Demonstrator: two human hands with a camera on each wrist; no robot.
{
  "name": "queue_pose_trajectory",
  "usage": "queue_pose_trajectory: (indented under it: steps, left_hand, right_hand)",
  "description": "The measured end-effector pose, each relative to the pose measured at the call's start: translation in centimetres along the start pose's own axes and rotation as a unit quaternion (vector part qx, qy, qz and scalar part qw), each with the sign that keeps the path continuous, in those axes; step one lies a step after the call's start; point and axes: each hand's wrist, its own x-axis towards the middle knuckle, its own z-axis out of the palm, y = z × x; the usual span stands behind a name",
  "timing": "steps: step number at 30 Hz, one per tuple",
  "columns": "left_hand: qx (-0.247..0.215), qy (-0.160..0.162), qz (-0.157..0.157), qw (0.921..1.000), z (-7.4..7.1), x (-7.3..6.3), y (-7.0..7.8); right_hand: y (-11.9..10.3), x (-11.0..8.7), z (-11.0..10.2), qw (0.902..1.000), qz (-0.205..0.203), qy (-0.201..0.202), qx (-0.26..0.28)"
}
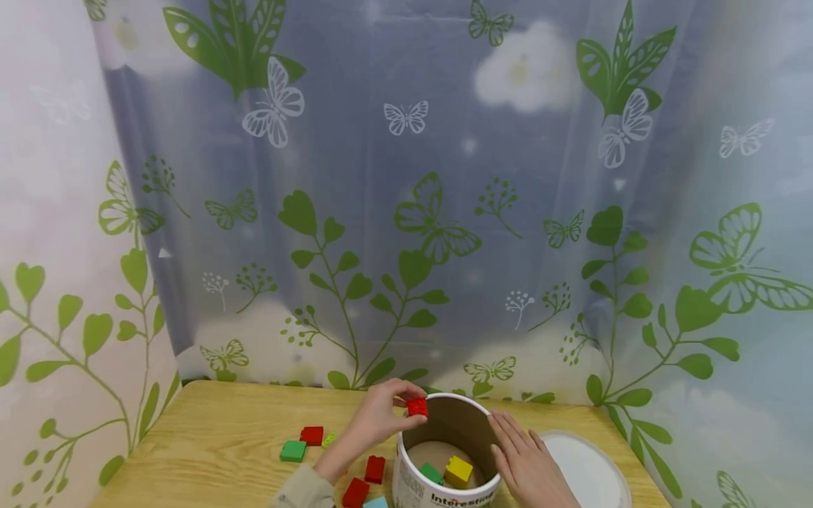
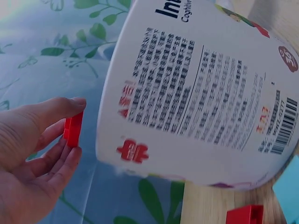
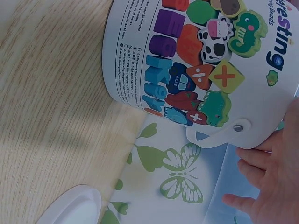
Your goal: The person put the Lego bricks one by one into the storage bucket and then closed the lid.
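Note:
A white round tub (image 1: 411, 481) with printed lettering stands at the table's front. Above its left rim, my left hand (image 1: 375, 418) pinches a small red building block (image 1: 417, 407) between thumb and fingers; the left wrist view shows the same red block (image 2: 73, 129) edge-on. My right hand (image 1: 526, 458) lies against the tub's right rim with its fingers extended. On the tub's floor sit a yellow block (image 1: 458, 471) and a green block (image 1: 431, 473). In the right wrist view, the right fingertips are close to the tub's rim, near its white handle (image 3: 219, 139).
Left of the tub lie a green block (image 1: 293, 451), a red block (image 1: 312, 435), a lime-green piece (image 1: 329, 439), two more red blocks and a light blue block (image 1: 376, 503). A white lid (image 1: 591, 469) rests at right. A printed curtain (image 1: 356, 176) hangs behind the table (image 1: 229, 416).

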Motion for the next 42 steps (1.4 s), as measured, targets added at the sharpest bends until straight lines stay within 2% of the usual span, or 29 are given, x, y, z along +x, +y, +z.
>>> queue_pose_trajectory:
  steps: [10,21,29,33,36,42]
  left_hand:
    - [0.014,-0.001,0.022,0.9997,2.3,1.6,0.7]
    - [0.047,-0.007,0.025,0.9985,4.2,2.0,-0.5]
    - [0.073,-0.011,0.027,0.9969,4.2,1.8,-0.2]
    - [0.052,-0.003,0.026,0.9983,4.1,1.7,-0.1]
    - [0.02,0.008,0.026,0.9994,3.9,1.7,-0.1]
    - [-0.022,0.033,0.031,0.9988,2.7,1.6,-0.1]
  right_hand:
    - [-0.1,0.0,0.1,0.9999,-0.001,0.007,-0.009]
    - [-0.3,0.0,0.2,0.9997,-0.006,0.021,-0.008]
    - [-0.3,0.0,-0.1,0.9999,0.0,0.01,-0.004]
    - [-0.3,0.1,-0.2,1.0,0.004,-0.003,-0.001]
    - [-0.3,0.1,-0.2,0.9998,0.01,-0.014,0.002]
    - [-0.2,0.1,-0.2,0.9997,0.015,-0.019,0.001]
